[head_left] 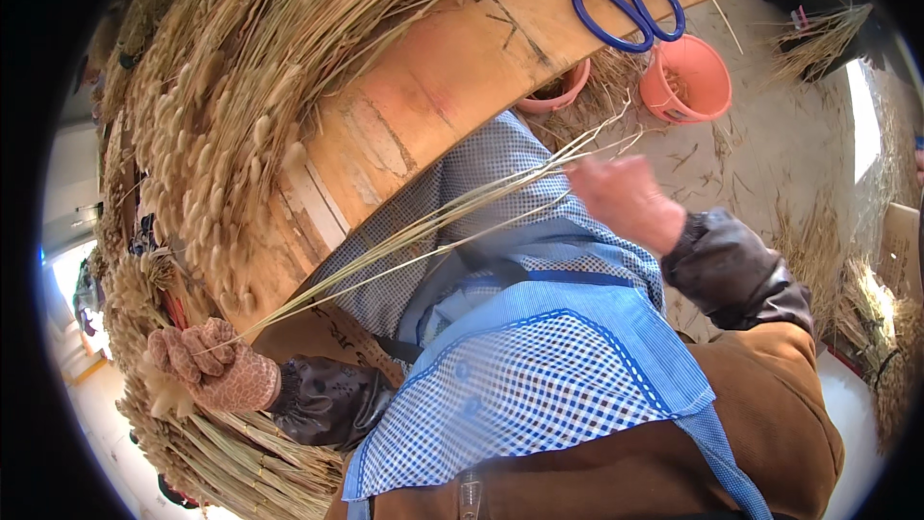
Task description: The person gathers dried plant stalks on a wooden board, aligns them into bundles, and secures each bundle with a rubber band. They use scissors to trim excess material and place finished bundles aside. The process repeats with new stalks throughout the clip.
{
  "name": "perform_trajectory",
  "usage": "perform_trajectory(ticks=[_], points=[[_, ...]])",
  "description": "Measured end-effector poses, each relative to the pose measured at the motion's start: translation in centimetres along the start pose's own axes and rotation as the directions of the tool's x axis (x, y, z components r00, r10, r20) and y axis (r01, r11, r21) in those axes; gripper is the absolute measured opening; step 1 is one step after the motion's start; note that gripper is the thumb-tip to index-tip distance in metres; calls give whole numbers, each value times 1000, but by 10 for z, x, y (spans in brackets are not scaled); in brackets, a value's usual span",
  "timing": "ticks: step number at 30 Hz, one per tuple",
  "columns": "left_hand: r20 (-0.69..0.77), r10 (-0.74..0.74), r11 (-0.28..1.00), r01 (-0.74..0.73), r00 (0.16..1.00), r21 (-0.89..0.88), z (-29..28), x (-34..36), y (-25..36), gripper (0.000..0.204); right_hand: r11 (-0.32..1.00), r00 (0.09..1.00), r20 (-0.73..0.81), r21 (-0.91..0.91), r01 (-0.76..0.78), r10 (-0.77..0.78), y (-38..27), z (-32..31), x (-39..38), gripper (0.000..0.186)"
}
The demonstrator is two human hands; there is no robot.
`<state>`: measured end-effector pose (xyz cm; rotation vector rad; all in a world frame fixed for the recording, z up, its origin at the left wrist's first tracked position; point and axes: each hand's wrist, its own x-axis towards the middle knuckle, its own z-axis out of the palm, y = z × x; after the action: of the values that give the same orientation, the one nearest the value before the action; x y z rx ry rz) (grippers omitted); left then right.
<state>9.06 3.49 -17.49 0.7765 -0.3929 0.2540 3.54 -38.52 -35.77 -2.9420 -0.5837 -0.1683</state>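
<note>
My left hand (217,366), in a patterned brownish glove, is closed around a thin bunch of dried grass stems (423,231) at the lower left. The stems slant up to the right across my lap, with loose ends spreading apart; pale fluffy heads partly show below the glove. Bare and blurred by motion, my right hand (621,200) is beside those stem ends. Its fingers are smeared, so I cannot tell whether it grips any. A large heap of dried bunny-tail grass (231,125) covers the far left of the wooden table (414,116).
Blue-handled scissors (626,5) lie at the table's far right edge. Beyond that edge stand a pink bucket (685,82) with plant bits inside and a second pink bucket (563,99), partly hidden. Stem scraps litter the floor (760,144). More stem bundles (250,453) lie at lower left.
</note>
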Motion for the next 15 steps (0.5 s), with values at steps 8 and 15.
perform_trajectory(ticks=[8,15], points=[[-113,95,995,-93,989,25,6,-15,2,17,923,979,-3,333,-191,204,-56,-2,46,52],[-155,-63,973,26,986,-230,11,-11,-10,23,905,988,77,396,-154,134,-35,30,28,30]])
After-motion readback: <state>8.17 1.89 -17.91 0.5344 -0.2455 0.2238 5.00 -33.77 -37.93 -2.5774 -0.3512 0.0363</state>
